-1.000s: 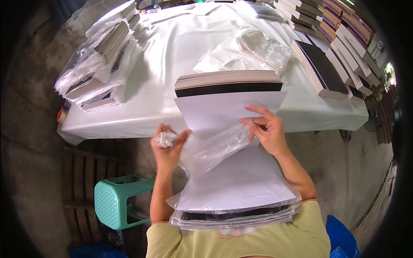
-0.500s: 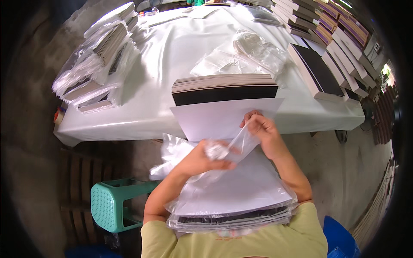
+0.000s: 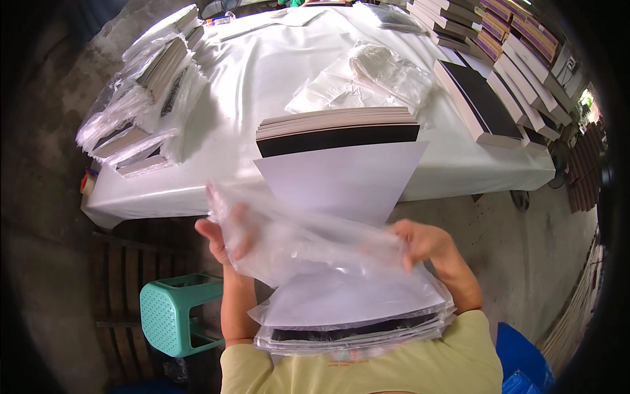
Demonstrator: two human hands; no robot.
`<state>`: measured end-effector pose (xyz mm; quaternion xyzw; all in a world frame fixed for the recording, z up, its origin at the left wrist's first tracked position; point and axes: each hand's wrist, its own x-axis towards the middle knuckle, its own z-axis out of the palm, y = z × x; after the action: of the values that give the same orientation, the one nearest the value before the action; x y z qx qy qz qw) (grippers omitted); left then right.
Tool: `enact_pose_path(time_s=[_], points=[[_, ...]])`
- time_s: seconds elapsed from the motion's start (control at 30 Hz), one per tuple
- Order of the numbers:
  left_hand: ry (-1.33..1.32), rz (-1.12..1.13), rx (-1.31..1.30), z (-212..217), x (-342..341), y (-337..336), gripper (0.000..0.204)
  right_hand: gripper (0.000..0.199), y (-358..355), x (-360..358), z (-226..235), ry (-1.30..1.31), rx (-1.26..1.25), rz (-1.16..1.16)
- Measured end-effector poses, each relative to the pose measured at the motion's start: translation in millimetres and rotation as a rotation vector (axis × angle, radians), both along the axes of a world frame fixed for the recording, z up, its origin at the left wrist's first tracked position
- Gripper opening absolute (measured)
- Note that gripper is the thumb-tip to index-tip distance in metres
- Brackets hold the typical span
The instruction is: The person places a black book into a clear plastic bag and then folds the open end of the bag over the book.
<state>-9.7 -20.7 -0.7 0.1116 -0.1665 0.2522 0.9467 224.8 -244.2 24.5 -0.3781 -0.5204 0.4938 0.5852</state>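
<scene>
A clear plastic bag [image 3: 298, 230] is stretched between my two hands above my lap, blurred by motion. My left hand [image 3: 220, 241] holds its left end, with the fingers partly behind the film. At the other end, my right hand [image 3: 426, 243] pinches the bag between thumb and fingers. Underneath, a bagged stack of flat sheets [image 3: 354, 305] lies against my body, white on top with a black edge. Just beyond the bag, a white sheet [image 3: 338, 180] slants down from the table edge. It leans at a stack of grey-edged boards with a black front [image 3: 338, 139].
Loose clear bags [image 3: 374, 75] lie on the white-covered table [image 3: 256, 85]. Plastic-wrapped stacks [image 3: 147, 92] stand at the left. Black-topped board stacks [image 3: 482, 105] fill the right side. A green stool [image 3: 161, 318] stands on the floor at my left.
My hands have moved apart, the left going outward to the left. The bag, bunched up before, is now spread wide between them.
</scene>
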Motion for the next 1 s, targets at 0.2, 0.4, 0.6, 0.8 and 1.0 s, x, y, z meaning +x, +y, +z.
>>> enact_pose_path(time_s=[0.2, 0.4, 0.6, 0.8, 1.0], points=[[0.288, -0.045, 1.148, -4, 0, 0, 0.049, 0.050, 14, 13, 29, 0.685, 0.434, 0.095], [0.716, 0.003, 0.779, 8, -10, -28, 0.026, 0.055, 7, -3, 2, -0.030, -0.012, 0.422], [0.212, -0.017, 0.954, -11, 1, -3, 0.037, 0.061, 21, 1, 22, 0.764, 0.405, 0.291], [0.044, 0.414, 0.435, -17, 4, 5, 0.053, 0.068, 8, -2, 7, 0.023, -0.079, 0.188], [0.878, 0.204, 1.215, 43, -13, 19, 0.051, 0.060, -5, 16, 30, 0.111, -0.115, -0.575]])
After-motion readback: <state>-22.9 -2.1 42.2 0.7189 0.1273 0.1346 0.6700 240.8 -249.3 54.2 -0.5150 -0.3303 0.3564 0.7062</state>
